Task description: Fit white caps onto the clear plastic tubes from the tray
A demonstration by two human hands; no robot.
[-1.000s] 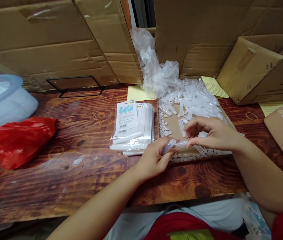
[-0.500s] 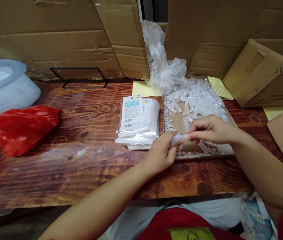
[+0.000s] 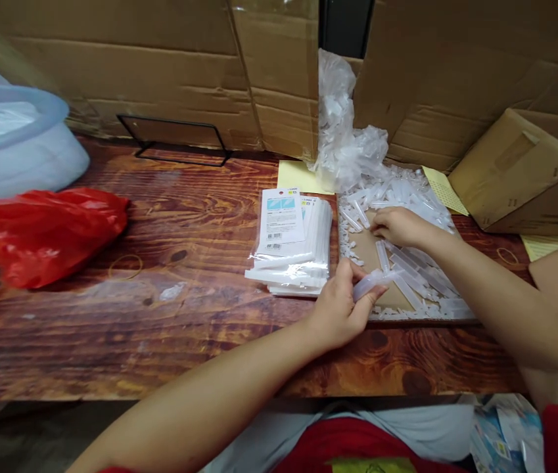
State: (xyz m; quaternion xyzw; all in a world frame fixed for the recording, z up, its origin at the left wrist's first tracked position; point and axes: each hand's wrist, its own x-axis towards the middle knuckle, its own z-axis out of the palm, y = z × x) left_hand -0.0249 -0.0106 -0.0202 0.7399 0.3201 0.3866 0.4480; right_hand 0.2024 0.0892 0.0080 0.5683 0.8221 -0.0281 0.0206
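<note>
My left hand point(image 3: 340, 305) is closed around a translucent plastic tube point(image 3: 368, 284) at the near left corner of a shallow cardboard tray point(image 3: 370, 253). My right hand point(image 3: 395, 225) is over the tray's middle, its fingertips pinched together by some loose pieces; anything between them is hidden. Many clear plastic tubes point(image 3: 411, 289) lie in the tray, with small white caps point(image 3: 350, 248) along its left side. Left of the tray sits a stack of printed clear packets point(image 3: 283, 226).
A red plastic bag point(image 3: 49, 233) and a pale tub point(image 3: 17, 154) stand at the left. Behind are a black wire stand point(image 3: 180, 161) and crumpled clear plastic point(image 3: 350, 151). An open cardboard box point(image 3: 518, 171) leans at the right. Rubber bands point(image 3: 125, 266) lie on the wooden table point(image 3: 200, 341).
My right hand has left the tube in my left hand and moved further back into the tray. The left hand still holds the tube. The camera view has shifted a little.
</note>
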